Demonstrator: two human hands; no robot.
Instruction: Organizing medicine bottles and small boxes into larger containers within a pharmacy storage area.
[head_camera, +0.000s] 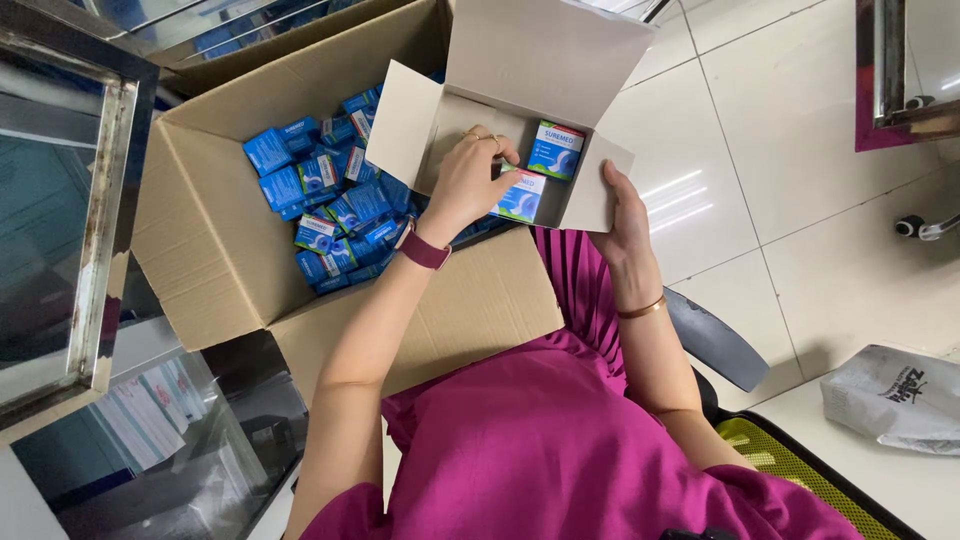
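My left hand (468, 180) reaches into a small open white carton (545, 60) and grips a small blue and white packet (522, 198) at its front. A second packet of the same kind (557, 150) stands inside the carton to its right. My right hand (626, 215) grips the carton's right side flap and steadies it. Rings are on the left hand and a dark red watch (423, 249) on its wrist; the right wrist wears a thin bangle.
A large brown cardboard box (210, 250) lies open on the left, holding several blue packets (330, 195). Glass display cases stand at the left and top. A grey bag (895, 398) lies on a surface at lower right. White tiled floor stretches to the right.
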